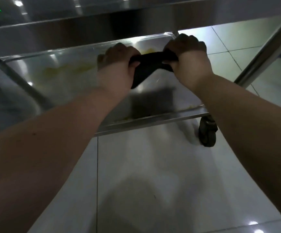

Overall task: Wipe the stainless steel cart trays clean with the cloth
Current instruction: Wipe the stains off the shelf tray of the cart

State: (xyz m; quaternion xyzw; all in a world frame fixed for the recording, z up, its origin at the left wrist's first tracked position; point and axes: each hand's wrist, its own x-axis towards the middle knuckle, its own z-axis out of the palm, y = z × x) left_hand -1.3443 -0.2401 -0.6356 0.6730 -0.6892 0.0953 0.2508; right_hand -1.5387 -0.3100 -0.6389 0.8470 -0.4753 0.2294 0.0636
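1. Cloth (146, 64) is soft and floppy, stretched between both fists over the lower tray (79, 78).
2. Left hand (118, 63) and right hand (186, 56) each clench an end; bunching it should give a better grip for wiping.
3. Yellowish smears remain on the tray.

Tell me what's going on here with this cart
A person is holding a dark cloth bunched between the left hand and the right hand, above the lower tray of a stainless steel cart. The cloth is lifted off the steel, not pressed on it. Yellowish smears show on the tray, so this shelf does not look wiped clean yet. A caster wheel stands on the tiled floor.
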